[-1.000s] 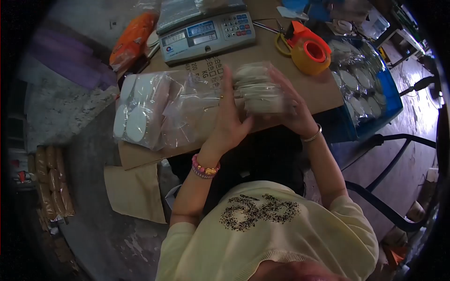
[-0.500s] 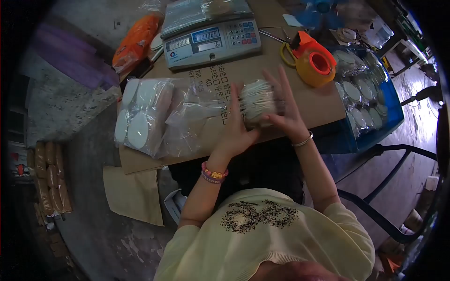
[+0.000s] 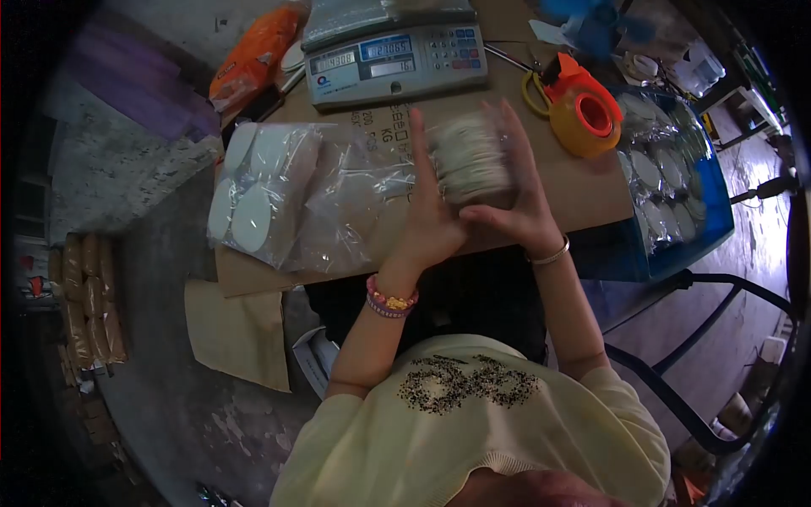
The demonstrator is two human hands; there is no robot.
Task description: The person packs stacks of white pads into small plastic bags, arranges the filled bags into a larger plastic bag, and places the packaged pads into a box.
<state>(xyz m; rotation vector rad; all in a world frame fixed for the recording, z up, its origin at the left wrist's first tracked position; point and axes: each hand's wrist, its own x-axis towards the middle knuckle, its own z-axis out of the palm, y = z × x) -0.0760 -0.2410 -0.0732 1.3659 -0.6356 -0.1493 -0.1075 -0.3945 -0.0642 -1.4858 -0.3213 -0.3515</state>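
Between my two palms is a stack of thin white round pads [image 3: 471, 158], blurred by motion and seen edge-on. My left hand [image 3: 429, 198] presses its left side with long, straight fingers. On the right side, my right hand [image 3: 525, 190] holds it with fingers raised and the thumb reaching across below. The stack is over a printed cardboard sheet [image 3: 583, 198]. Left of my left hand lies a clear plastic bag [image 3: 291, 182] filled with white round pads, its loose open end toward the hand.
A digital scale [image 3: 397, 63] stands at the back. An orange tape dispenser [image 3: 587, 110] and yellow-handled scissors [image 3: 534, 91] lie at the right. Beyond them, a blue bin [image 3: 716, 198] holds bagged pads. At back left is an orange bag [image 3: 253, 63].
The view has shifted a little, so the table items sit slightly higher. Both hands still hold the stack, which is more blurred now, and my right fingers are more upright.
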